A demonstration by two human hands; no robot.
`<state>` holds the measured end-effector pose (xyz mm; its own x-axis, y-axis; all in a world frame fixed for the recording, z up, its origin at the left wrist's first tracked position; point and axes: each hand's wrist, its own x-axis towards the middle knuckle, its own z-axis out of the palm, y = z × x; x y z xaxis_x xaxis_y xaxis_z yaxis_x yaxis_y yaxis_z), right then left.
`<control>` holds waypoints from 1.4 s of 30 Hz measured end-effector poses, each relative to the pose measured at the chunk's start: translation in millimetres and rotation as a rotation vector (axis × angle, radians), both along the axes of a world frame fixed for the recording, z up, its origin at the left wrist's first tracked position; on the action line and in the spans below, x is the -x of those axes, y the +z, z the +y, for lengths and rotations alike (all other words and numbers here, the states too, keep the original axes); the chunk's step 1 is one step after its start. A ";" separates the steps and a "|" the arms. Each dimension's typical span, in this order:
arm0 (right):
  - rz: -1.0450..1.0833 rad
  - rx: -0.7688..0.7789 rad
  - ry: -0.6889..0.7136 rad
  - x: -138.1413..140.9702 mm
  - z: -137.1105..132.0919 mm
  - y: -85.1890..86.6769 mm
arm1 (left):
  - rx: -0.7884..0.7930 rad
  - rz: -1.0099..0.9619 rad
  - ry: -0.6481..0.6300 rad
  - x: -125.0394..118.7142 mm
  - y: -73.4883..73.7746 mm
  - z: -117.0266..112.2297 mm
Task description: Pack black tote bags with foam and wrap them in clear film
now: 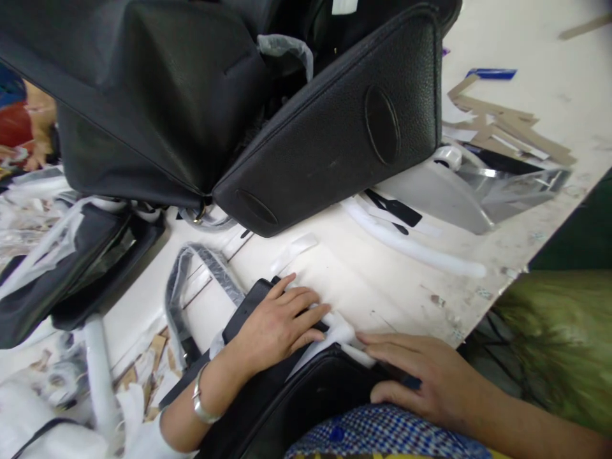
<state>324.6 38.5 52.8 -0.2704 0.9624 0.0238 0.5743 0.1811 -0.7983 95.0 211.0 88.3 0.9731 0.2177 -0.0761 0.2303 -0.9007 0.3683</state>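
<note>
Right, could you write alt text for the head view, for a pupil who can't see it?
A person's left hand, with a silver bracelet, lies on a black bag at a white table; the right hand is at the bag's end, by white material. Beyond sits a bulkier black bag, with brown strips to its right.

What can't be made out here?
All head view:
Left hand: palm's contact hidden by the hand itself.
Nearer black bag: cut off by bottom edge, partly hidden by checked garment.
Large black bag: cut off by top edge.
Brown strip, upper right: blurred.
</note>
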 end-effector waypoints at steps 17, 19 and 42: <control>0.130 0.151 0.122 -0.9 10.6 8.3 | 0.019 -0.058 0.202 -2.9 -13.8 -19.6; 0.167 0.188 0.085 -0.1 6.5 6.9 | 0.019 -0.078 0.242 -1.5 -9.8 -23.5; 0.084 0.054 0.153 3.7 21.0 14.2 | 0.225 -0.066 0.611 42.6 57.6 -111.4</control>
